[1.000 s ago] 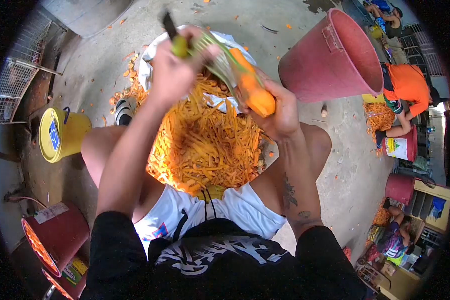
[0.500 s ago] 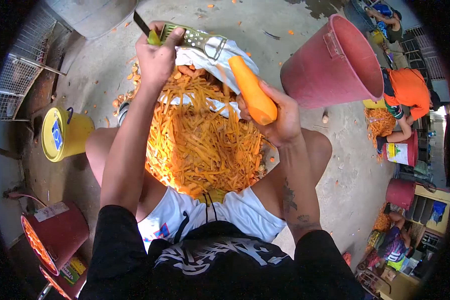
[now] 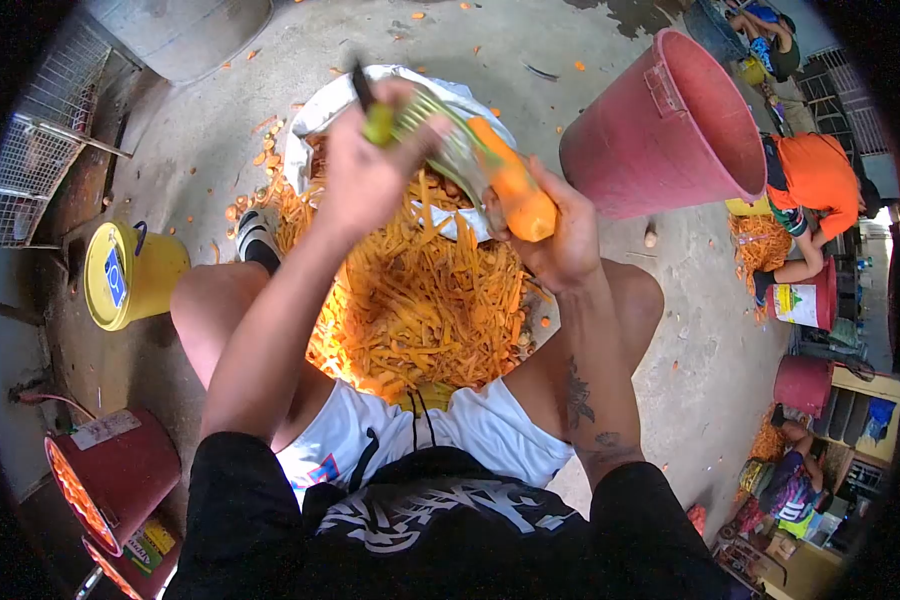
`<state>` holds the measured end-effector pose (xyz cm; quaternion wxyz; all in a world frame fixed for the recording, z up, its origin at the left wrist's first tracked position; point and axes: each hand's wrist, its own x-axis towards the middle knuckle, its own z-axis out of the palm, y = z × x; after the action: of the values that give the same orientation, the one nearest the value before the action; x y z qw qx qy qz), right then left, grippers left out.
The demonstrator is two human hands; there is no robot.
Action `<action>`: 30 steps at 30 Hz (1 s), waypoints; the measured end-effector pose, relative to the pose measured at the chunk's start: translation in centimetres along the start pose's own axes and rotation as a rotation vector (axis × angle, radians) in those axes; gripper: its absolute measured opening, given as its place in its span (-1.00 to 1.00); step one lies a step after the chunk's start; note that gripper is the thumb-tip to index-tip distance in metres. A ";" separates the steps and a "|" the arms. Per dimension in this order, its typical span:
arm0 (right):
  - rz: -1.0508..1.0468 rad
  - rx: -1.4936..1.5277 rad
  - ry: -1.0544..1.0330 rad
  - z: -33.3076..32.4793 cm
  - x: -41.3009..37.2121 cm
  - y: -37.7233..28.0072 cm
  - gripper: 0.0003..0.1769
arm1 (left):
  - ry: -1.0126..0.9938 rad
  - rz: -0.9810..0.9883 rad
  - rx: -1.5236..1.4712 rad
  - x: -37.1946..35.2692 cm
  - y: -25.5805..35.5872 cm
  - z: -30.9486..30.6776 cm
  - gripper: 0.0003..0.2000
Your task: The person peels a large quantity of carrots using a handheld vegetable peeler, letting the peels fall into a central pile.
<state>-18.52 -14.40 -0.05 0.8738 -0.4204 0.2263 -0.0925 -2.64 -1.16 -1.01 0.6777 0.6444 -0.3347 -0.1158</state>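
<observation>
My left hand (image 3: 362,178) is closed round a flat green slotted peeler (image 3: 440,118), blurred by motion. A dark blade with a green handle (image 3: 378,125) sticks up from the same fist. The peeler lies along the side of a peeled orange carrot (image 3: 520,190), seeming to touch it. My right hand (image 3: 570,225) grips that carrot, its cut thick end toward me. Below both hands, a big heap of orange carrot peelings (image 3: 420,300) fills the space between my legs. Behind it stands an open white sack (image 3: 315,110), its contents partly hidden by my left hand.
A large pink bin (image 3: 620,130) stands to the right. On the left are a yellow bucket (image 3: 160,265) and a red bucket of carrots (image 3: 135,465). A person in an orange shirt (image 3: 815,180) bends at far right. Carrot slices (image 3: 260,160) litter the floor.
My left hand has swung right and down with the peeler, bringing it from apart to against the carrot. My right hand with the carrot has barely moved.
</observation>
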 end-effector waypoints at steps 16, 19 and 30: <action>-0.019 -0.115 -0.103 -1.9 -0.1 1.1 -0.50 | 0.303 0.021 -0.015 3.9 -3.5 -3.6 -0.81; 0.000 -0.119 -0.095 -0.8 -0.8 0.9 -0.43 | 0.484 0.028 -0.024 5.7 -4.7 -5.9 -0.80; -0.003 0.013 -0.087 -5.3 2.0 2.2 -0.50 | -0.202 0.010 0.789 1.9 -2.2 -3.0 -0.72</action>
<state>-19.32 -17.47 -5.27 0.8854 -0.4185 0.1870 -0.0769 1.14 -0.22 -2.34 0.3425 0.8388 -0.4215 -0.0379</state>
